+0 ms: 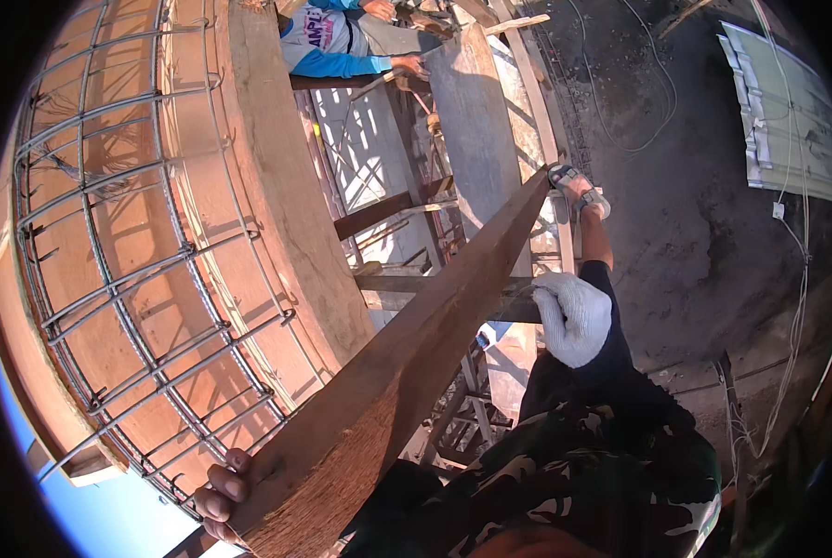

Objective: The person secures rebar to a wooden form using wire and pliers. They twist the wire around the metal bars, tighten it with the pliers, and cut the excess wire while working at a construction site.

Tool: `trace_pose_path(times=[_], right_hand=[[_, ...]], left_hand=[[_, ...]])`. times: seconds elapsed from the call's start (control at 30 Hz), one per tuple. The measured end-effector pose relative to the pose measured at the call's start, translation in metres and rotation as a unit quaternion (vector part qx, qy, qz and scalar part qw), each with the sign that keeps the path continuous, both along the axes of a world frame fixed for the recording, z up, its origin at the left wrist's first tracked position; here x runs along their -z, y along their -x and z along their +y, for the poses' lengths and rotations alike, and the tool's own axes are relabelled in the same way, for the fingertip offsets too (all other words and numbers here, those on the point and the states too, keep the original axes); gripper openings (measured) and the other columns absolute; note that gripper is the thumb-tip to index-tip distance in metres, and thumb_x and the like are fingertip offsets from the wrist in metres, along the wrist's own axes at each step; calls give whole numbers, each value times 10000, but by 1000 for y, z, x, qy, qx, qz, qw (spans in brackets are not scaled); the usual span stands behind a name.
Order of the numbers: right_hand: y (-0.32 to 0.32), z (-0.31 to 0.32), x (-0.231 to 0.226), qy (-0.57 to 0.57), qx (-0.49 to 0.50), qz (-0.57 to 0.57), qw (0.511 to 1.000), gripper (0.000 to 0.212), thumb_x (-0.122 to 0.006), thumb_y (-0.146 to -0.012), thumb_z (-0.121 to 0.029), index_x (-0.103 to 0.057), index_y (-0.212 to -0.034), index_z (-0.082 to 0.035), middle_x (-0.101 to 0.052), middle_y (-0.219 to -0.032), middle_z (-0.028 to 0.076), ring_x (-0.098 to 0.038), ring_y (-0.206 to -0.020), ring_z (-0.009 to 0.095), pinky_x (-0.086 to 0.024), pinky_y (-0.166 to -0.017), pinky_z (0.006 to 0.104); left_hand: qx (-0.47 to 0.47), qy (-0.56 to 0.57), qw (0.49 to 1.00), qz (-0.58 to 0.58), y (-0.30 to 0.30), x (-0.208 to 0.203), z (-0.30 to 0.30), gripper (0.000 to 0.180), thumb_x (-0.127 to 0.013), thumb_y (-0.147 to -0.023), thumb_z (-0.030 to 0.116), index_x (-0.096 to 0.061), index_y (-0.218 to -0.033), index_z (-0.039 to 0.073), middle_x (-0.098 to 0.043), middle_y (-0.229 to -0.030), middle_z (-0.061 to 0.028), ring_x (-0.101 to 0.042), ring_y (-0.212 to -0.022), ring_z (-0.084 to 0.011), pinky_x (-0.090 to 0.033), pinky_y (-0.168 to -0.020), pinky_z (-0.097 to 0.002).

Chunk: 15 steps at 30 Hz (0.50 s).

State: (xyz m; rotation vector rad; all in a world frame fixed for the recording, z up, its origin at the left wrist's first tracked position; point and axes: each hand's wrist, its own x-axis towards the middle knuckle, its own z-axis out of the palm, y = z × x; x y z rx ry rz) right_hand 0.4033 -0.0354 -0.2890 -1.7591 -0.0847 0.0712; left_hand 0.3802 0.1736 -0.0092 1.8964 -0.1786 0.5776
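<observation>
A long brown wooden beam (407, 335) slants across the middle, its rough near end low at the left. My bare left hand (225, 493) is closed round that end, with the fingertips showing on its left edge. My right hand (574, 319), in a white knit glove, has its fingers curled at the right end of a dark wooden crosspiece (514, 305) that passes under the beam. The palm side of the glove is hidden. At the beam's far end, my sandaled foot (579, 191) stands on a narrow timber (563, 232).
A tied rebar grid (160, 270) lies over plywood formwork (198, 209) at left, edged by a thick plank (290, 186). Beyond, a co-worker's hand (409, 65) is by a wide board (476, 121). Open gaps show scaffolding below. Cables (797, 279) and a pale sheet (788, 112) are at right.
</observation>
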Motion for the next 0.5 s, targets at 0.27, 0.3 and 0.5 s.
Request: trace_pose_path(times=[0.27, 0.3, 0.5], right_hand=[[-25, 10, 59, 10, -250, -95, 964, 431, -656, -683, -197, -632, -1090, -57, -631, -785, 68, -587, -585, 204, -455, -455, 307], [-25, 6, 61, 16, -265, -84, 961, 453, -657, -678, -225, -630, -1101, -65, -646, -828, 67, -580, -580, 192, -447, -435, 307], [-26, 8, 76, -68, -224, -130, 963, 341, -661, -643, -158, -705, -977, -103, -634, -745, 5, -536, -494, 137, -393, -385, 280]], left_hand=[[-91, -83, 992, 33, -48, -8, -10, 531, -527, -845, 478, -518, -1132, 32, -503, -1120, -188, -530, -1091, -321, -499, -879, -461], [-91, -94, 991, 37, -53, -6, -18, 530, -529, -844, 479, -518, -1130, 32, -503, -1119, -187, -530, -1089, -320, -498, -879, -461], [-107, -120, 985, 60, -65, 11, -30, 523, -539, -842, 482, -522, -1116, 37, -504, -1113, -183, -531, -1077, -314, -492, -880, -462]])
